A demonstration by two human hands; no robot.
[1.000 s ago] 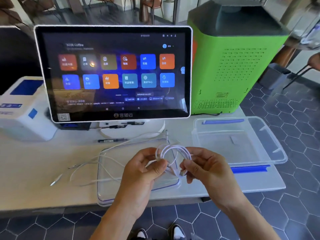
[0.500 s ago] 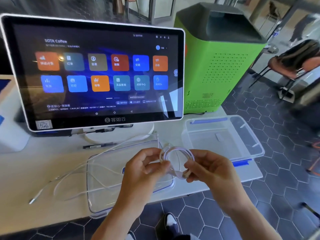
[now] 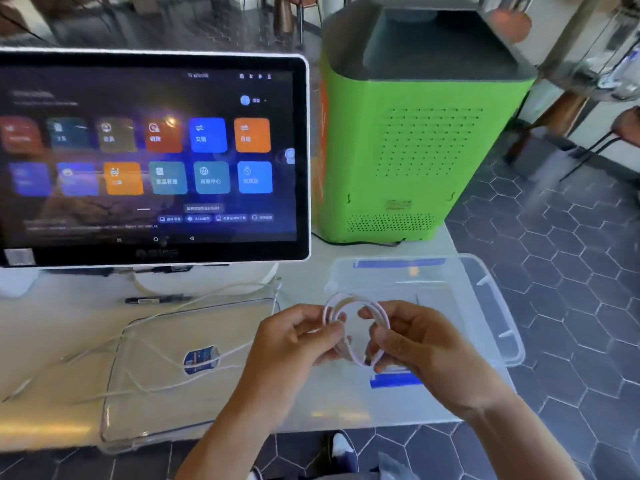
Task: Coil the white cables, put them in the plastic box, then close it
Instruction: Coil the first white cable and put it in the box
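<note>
A white cable wound into a small coil [image 3: 349,301] hangs between my two hands above the table's front edge. My left hand [image 3: 294,344] pinches its left side and my right hand [image 3: 412,336] pinches its right side and lower end. The open clear plastic box [image 3: 491,306] with blue latches sits just behind my right hand. Its clear lid [image 3: 145,410] lies flat to the left. Loose white cables [image 3: 156,386] sprawl uncoiled across the lid and the table [image 3: 52,327].
A large touchscreen terminal [image 3: 152,157] stands at the back left, a black pen [image 3: 156,300] under it. A green machine [image 3: 415,133] stands behind the box, its black cord [image 3: 356,242] on the table. The table ends right of the box over a hexagon-tiled floor [image 3: 571,271].
The coil stays between both hands while they drift right toward the open box. The view has swung right, so the white printer at the far left is out of sight.
</note>
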